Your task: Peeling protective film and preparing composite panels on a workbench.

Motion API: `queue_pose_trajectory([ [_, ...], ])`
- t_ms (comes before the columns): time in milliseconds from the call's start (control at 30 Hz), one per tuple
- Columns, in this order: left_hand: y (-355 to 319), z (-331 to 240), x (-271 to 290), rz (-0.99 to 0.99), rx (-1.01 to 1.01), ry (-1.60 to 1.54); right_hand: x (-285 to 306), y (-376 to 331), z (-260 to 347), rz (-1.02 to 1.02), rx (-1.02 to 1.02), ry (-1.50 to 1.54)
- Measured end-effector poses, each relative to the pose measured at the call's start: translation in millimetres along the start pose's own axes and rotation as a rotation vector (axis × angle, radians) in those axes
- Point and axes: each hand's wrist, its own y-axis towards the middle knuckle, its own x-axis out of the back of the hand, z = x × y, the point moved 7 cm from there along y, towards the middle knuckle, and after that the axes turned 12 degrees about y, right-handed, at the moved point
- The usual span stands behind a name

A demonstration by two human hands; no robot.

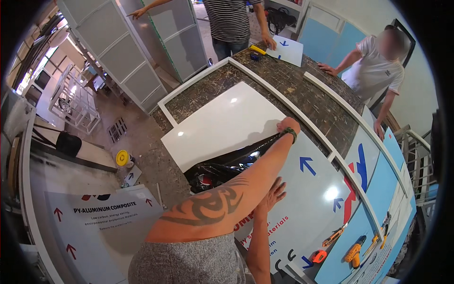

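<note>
On the worktable lies a large panel with a glossy white bare part [222, 123] and a part covered by printed protective film [307, 180] with blue arrows. Between the two runs the film's crumpled, shiny black underside [227, 165]. My left hand [288, 125], a band round its wrist, is closed at the upper right end of this black strip; its fingertips are partly hidden. The tattooed left forearm crosses above the panel and hides some of the film. Below it, my right hand [272, 195] rests with fingers apart on the printed film.
White frame bars [283, 106] lie across the dark, worn tabletop [293, 87]. Lower right are a cutter knife [334, 236], an orange tape measure [319, 256] and a yellow drill [354, 253]. One person [229, 23] stands beyond the table, another [373, 66] at the right.
</note>
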Motion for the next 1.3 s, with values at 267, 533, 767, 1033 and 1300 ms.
queue_pose_trajectory([
  [267, 22.5, -47.8, -121.2, 0.135, -0.076, 0.068, -7.7, 5.1, 18.8, -0.001, 0.046, -0.045],
  [533, 14.4, -53.9, -116.1, -0.129, -0.233, 0.079, 6.8, 4.7, 33.2, 0.024, 0.040, -0.009],
  [767, 18.3, -53.4, -121.7, -0.073, -0.133, -0.178, 4.6, 8.5, 38.4, -0.010, 0.080, -0.040],
  [1033, 24.7, -56.9, -135.1, 0.028, -0.187, -0.177, 31.1, 12.8, 5.8, -0.063, -0.013, 0.085],
  [1300, -7.9, -72.2, -140.7, -0.003, -0.356, 0.003, 63.0, 20.0, -29.1, -0.145, -0.104, 0.023],
])
